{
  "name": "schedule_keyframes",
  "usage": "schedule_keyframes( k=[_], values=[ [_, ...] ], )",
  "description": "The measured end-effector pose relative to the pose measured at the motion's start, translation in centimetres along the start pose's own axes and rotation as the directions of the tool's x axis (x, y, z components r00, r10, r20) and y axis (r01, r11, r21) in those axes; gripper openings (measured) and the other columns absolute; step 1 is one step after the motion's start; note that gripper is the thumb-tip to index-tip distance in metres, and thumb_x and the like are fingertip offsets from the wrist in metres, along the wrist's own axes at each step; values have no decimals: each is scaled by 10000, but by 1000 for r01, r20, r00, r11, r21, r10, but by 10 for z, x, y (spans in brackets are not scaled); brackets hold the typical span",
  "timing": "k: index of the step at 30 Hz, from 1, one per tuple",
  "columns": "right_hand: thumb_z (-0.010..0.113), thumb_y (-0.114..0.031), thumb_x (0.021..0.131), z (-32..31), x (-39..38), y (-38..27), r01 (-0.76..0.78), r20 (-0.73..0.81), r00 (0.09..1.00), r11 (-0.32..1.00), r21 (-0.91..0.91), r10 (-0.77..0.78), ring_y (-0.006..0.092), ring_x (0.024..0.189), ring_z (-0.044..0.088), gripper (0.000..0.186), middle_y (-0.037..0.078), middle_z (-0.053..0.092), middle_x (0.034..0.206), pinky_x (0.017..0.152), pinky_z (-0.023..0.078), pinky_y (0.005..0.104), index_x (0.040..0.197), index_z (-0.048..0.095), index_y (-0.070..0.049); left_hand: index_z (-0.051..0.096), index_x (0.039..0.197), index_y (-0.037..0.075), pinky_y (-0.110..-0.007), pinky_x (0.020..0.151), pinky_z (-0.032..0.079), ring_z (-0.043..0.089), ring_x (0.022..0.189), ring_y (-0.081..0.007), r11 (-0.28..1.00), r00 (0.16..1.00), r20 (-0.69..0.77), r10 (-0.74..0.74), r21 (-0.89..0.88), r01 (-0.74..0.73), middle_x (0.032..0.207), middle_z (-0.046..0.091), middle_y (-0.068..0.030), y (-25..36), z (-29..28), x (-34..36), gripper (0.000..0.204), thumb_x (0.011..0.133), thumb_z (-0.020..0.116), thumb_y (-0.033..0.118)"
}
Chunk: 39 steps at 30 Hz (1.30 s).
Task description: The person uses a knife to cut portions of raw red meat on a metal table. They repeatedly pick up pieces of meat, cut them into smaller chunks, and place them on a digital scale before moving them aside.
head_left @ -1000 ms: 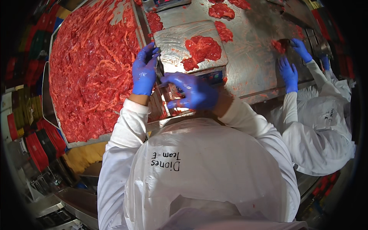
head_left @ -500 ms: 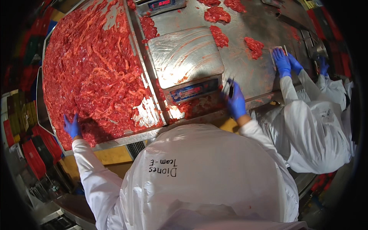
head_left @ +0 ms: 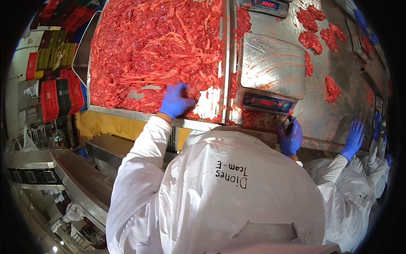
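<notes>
We see the raw meat (head_left: 160, 51) in the tray (head_left: 135, 114), reaching its front edge. There the left hand (head_left: 174, 101) touches it; whether it pinches, we cannot tell. The right hand (head_left: 291, 139) is curled around a dark tool (head_left: 289, 123), near the scale (head_left: 272, 63).

Tray (head_left: 127, 113), left of the counter (head_left: 315, 118): meat heap (head_left: 156, 51) inside; left hand (head_left: 174, 102) on the heap by the tray's near edge, left of its near right corner. Counter, near left corner: scale (head_left: 272, 63). Far left corner: second scale (head_left: 266, 5). Toward far edge, right of both scales: loose meat pieces (head_left: 310, 42). Right of the near scale: single piece (head_left: 333, 89). Near edge: right hand (head_left: 291, 139) with tool (head_left: 289, 123); farther right, co-worker's hand (head_left: 353, 137).
</notes>
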State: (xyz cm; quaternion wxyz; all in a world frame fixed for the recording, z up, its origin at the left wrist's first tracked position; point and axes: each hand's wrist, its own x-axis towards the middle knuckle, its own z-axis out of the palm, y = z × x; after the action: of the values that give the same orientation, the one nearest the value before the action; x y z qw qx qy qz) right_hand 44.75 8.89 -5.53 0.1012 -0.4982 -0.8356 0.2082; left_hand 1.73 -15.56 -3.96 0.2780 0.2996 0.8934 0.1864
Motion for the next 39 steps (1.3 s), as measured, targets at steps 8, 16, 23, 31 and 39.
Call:
schedule_keyframes(
  k=[8, 16, 23, 31, 39],
  values=[
    [866, -264, 832, 8, 4, 8, 6, -22, 1000, 976, 215, -1, 357, 1171, 644, 633, 200, 689, 1219, 1004, 508, 426, 1355, 601, -24, 724, 1140, 82, -388, 898, 554, 684, 1023, -312, 795, 817, -4, 577, -227, -563, 1060, 703, -146, 112, -6, -1, 309, 847, 693, -9],
    [866, -244, 820, 14, -2, -15, 110, -37, 994, 986, 127, -106, 331, 986, 688, 610, 140, 689, 1114, 871, 548, 419, 1348, 623, -60, 661, 1052, 93, -491, 848, 544, 640, 996, -421, 794, 880, 126, 458, 388, -469, 1114, 610, -196, 47, 24, 16, 252, 813, 738, 109],
    [824, -283, 814, 9, -1, -18, 151, -29, 988, 985, 83, -149, 313, 836, 634, 580, 117, 633, 944, 747, 519, 441, 1335, 635, -110, 634, 877, 54, -348, 711, 512, 632, 791, -210, 737, 729, 105, 676, -109, -667, 857, 640, -79, 145, -75, 29, 109, 825, 658, -40],
    [824, -310, 817, 1, 1, -24, 101, 5, 995, 994, 50, -101, 318, 843, 646, 509, 119, 646, 949, 762, 524, 446, 1251, 655, -105, 669, 952, 42, -264, 782, 513, 610, 856, -86, 444, 625, 76, 777, -770, -458, 932, 676, -6, 295, -103, 8, 86, 877, 702, 14],
    [835, -308, 787, 9, -2, -15, 39, 11, 999, 995, 87, -40, 360, 1012, 670, 556, 144, 697, 1085, 863, 544, 467, 1265, 653, -91, 698, 1224, 124, -440, 945, 557, 665, 1092, -348, 744, 738, -96, 668, 128, -656, 1225, 637, -185, 190, -19, 82, 442, 805, 792, 228]
  ],
)
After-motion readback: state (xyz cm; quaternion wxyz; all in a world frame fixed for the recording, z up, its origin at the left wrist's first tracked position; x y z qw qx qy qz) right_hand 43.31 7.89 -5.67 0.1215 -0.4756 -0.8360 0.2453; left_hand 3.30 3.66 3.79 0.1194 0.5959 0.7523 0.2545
